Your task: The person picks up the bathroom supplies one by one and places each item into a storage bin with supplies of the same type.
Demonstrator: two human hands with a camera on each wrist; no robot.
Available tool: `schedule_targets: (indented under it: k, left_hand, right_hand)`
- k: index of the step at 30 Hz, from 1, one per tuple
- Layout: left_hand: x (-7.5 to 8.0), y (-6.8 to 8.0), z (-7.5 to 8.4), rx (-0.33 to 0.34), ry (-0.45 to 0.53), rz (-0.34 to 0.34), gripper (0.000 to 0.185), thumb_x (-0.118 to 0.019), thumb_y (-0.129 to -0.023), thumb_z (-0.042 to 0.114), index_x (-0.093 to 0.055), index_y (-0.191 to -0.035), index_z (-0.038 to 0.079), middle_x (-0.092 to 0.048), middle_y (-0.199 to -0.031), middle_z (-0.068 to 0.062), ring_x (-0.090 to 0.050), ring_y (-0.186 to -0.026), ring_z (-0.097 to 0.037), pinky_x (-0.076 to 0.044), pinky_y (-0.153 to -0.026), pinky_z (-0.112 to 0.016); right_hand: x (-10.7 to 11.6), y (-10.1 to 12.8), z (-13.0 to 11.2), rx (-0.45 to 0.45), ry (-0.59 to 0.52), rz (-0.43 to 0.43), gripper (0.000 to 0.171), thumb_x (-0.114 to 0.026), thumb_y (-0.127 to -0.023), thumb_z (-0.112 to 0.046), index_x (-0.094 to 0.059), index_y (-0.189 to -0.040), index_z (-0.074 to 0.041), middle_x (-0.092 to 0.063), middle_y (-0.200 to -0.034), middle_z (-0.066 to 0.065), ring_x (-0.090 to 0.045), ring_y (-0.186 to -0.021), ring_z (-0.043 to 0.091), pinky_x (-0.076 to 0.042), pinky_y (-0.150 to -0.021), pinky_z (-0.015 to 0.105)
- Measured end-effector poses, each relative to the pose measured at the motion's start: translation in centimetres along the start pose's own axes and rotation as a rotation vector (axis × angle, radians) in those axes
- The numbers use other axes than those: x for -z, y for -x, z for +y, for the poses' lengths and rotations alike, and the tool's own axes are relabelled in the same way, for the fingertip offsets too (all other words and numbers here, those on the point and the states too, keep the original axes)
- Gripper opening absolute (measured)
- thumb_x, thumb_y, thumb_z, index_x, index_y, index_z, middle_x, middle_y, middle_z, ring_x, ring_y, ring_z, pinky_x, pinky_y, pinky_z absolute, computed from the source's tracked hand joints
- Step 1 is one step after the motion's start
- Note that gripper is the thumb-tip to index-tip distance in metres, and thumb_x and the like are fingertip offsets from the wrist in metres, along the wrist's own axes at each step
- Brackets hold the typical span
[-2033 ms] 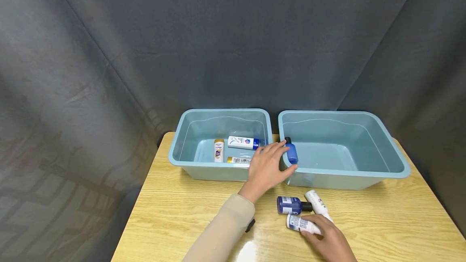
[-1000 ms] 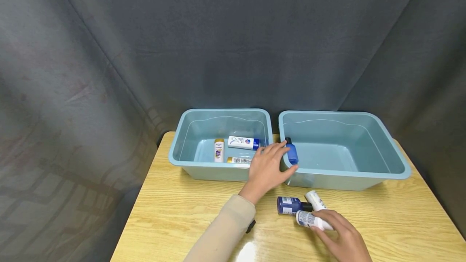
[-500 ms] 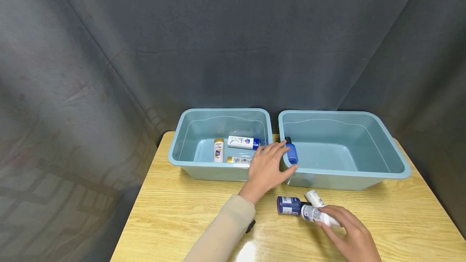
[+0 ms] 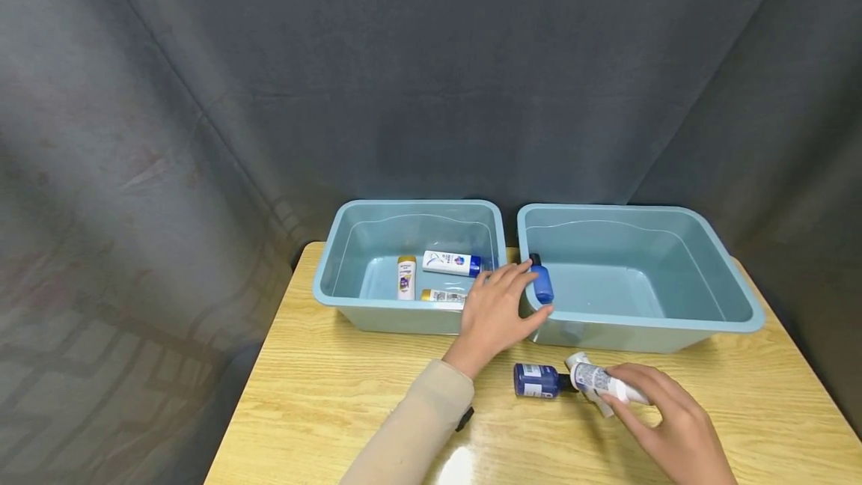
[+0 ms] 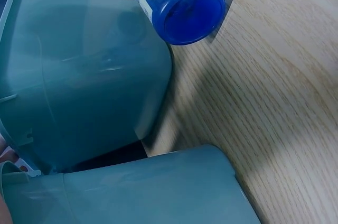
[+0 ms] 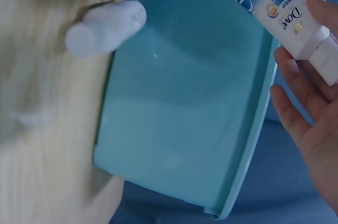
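Observation:
My left hand grips a small blue bottle with a dark cap, held at the near left corner of the right teal tub. My right hand holds a white Dove bottle with a blue label just above the table, in front of that tub. In the right wrist view its fingers curl round the white bottle. A dark blue bottle lies on the table beside it, and a second white bottle lies partly hidden under the held one.
The left teal tub holds three small bottles: a yellow-capped one, a white one with a blue cap and another near the front wall. Both tubs stand at the back of the wooden table. Dark curtain hangs behind.
My right hand has picked the white bottle off the table's front and carried it up and to the right. The left hand and blue bottle have stayed put.

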State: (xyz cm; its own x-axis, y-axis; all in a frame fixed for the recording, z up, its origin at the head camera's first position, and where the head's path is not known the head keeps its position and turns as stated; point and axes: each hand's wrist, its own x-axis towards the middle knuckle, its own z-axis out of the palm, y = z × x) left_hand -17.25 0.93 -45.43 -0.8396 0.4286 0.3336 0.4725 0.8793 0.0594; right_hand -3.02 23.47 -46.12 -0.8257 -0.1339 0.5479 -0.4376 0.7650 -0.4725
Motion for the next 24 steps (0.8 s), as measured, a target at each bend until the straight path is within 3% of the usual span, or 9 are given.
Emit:
schedule_targets:
  k: [4, 7, 11, 16, 24]
  left_hand:
    - [0.1, 0.0, 0.0, 0.002, 0.008, 0.000, 0.062, -0.043, -0.092, 0.071, -0.055, -0.140, 0.034, -0.041, -0.153, 0.014, -0.044, -0.135, -0.009, -0.039, -0.107, -0.037]
    - [0.1, 0.0, 0.0, 0.002, 0.013, -0.004, 0.062, -0.042, -0.093, 0.071, -0.055, -0.141, 0.034, -0.041, -0.153, 0.014, -0.044, -0.135, -0.010, -0.039, -0.107, -0.038]
    - [0.0, 0.0, 0.1, 0.003, 0.012, -0.007, 0.063, -0.042, -0.093, 0.071, -0.055, -0.141, 0.034, -0.040, -0.154, 0.015, -0.043, -0.136, -0.010, -0.038, -0.108, -0.038]
    - [-0.1, 0.1, 0.1, 0.003, 0.015, 0.005, 0.062, -0.043, -0.092, 0.071, -0.057, -0.140, 0.033, -0.042, -0.153, 0.014, -0.044, -0.135, -0.010, -0.039, -0.107, -0.037]
    - [-0.1, 0.1, 0.1, 0.004, 0.021, 0.003, 0.063, -0.041, -0.093, 0.071, -0.057, -0.140, 0.033, -0.042, -0.153, 0.014, -0.044, -0.135, -0.010, -0.039, -0.107, -0.038]
  right_hand:
    - [0.7, -0.8, 0.1, 0.013, -0.003, 0.020, 0.048, -0.090, -0.066, -0.008, -0.073, -0.110, -0.013, -0.069, -0.106, 0.003, -0.050, -0.106, -0.011, -0.030, -0.094, 0.002]
    - [1.1, -1.4, 0.2, 0.032, -0.006, 0.042, 0.036, -0.081, -0.083, -0.034, -0.074, -0.110, -0.012, -0.069, -0.106, 0.004, -0.050, -0.105, -0.011, -0.030, -0.094, 0.002]
    - [1.4, -2.1, 0.0, 0.040, 0.010, 0.067, 0.059, -0.053, -0.091, -0.063, -0.074, -0.108, -0.010, -0.070, -0.104, 0.006, -0.050, -0.104, -0.011, -0.030, -0.093, 0.001]
    - [1.8, -2.9, -0.3, 0.034, 0.021, 0.093, 0.063, -0.050, -0.092, -0.064, -0.073, -0.107, -0.007, -0.070, -0.103, 0.009, -0.045, -0.107, -0.016, -0.029, -0.094, 0.001]
    - [2.0, -4.1, -0.2, 0.057, -0.035, 0.184, 0.063, -0.058, -0.090, -0.062, -0.074, -0.105, -0.003, -0.070, -0.100, 0.014, -0.049, -0.109, -0.014, -0.034, -0.093, 0.003]
